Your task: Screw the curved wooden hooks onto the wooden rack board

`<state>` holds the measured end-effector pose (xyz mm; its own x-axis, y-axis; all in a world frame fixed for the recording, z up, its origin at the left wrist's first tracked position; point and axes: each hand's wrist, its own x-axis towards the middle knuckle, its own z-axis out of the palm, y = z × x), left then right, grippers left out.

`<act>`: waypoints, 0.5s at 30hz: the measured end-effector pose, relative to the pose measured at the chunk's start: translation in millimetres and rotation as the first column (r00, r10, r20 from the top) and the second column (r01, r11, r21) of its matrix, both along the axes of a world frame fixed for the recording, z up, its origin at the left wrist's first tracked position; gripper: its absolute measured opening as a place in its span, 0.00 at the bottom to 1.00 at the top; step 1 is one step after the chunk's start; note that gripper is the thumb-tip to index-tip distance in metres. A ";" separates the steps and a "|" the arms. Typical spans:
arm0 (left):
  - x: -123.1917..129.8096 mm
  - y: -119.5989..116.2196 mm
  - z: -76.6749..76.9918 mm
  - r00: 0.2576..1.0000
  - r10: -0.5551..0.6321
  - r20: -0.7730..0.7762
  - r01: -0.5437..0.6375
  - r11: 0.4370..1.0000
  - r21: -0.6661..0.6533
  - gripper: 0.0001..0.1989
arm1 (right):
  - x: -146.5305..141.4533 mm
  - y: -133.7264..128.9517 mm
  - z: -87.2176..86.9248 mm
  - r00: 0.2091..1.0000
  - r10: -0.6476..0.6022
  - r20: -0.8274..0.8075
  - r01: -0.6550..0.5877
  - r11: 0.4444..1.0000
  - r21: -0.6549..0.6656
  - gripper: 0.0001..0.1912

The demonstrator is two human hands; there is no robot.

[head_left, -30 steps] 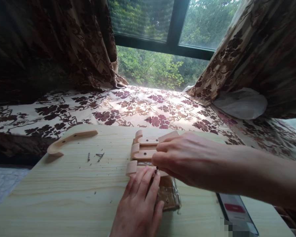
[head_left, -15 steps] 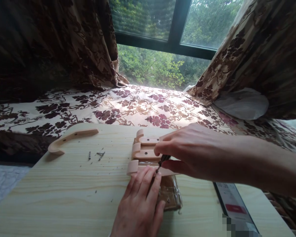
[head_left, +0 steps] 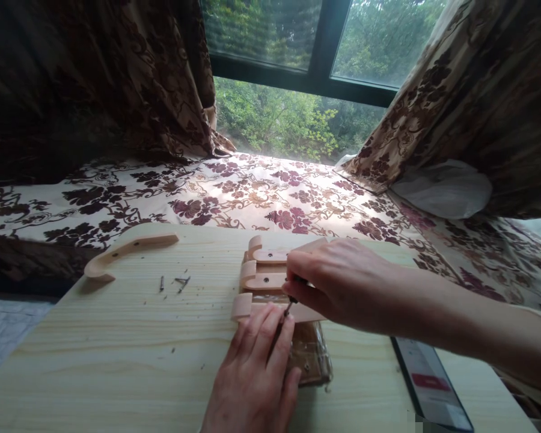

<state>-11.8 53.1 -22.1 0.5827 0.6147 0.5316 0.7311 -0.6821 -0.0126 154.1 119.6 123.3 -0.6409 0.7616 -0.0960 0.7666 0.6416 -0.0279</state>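
Note:
Three curved wooden hooks lie side by side on a brown, film-wrapped block [head_left: 313, 355]. Screws show in the far hook [head_left: 270, 255] and the middle hook [head_left: 265, 281]. My left hand [head_left: 255, 367] rests on the nearest hook [head_left: 242, 305], fingers stretched and pressing on it beside a screw point. Wrapped round the dark handle of a screwdriver [head_left: 290, 305] is my right hand [head_left: 324, 279]; the driver's tip points down at the nearest hook between my left fingertips. The tip's contact with a screw is too small to make out.
On the pale wooden table [head_left: 94, 361], a loose curved hook [head_left: 130, 248] lies at the far left, with several screws [head_left: 183, 282] and crumbs nearby. A phone [head_left: 433, 385] lies at the right. Beyond is a floral cloth [head_left: 252, 192].
My right hand has rolled over the screwdriver handle, and its wrist and forearm have shifted slightly down. My left hand has stayed in place on the nearest hook.

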 end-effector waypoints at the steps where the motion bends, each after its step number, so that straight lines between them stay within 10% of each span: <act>1: -0.4 -0.3 0.9 1.000 0.005 -0.001 -0.005 1.000 0.001 0.25 | 1.0 -0.1 0.7 1.000 0.007 0.000 -0.007 1.000 0.006 0.12; 9: 1.1 -1.1 5.3 0.999 0.026 0.026 -0.026 1.000 -0.002 0.23 | 4.5 -7.5 8.0 0.960 0.269 -0.074 -0.272 0.961 -0.044 0.07; 15: -3.8 4.8 -4.3 0.999 0.008 -0.043 -0.003 0.994 0.111 0.24 | 4.5 1.5 -2.8 0.997 -0.058 -0.056 0.055 0.997 -0.054 0.13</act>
<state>-15.6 57.9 -26.3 0.6036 0.5566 0.5708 0.7319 -0.6708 -0.1198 158.6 121.1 120.5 -0.6024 0.7918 -0.1005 0.7978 0.5936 -0.1055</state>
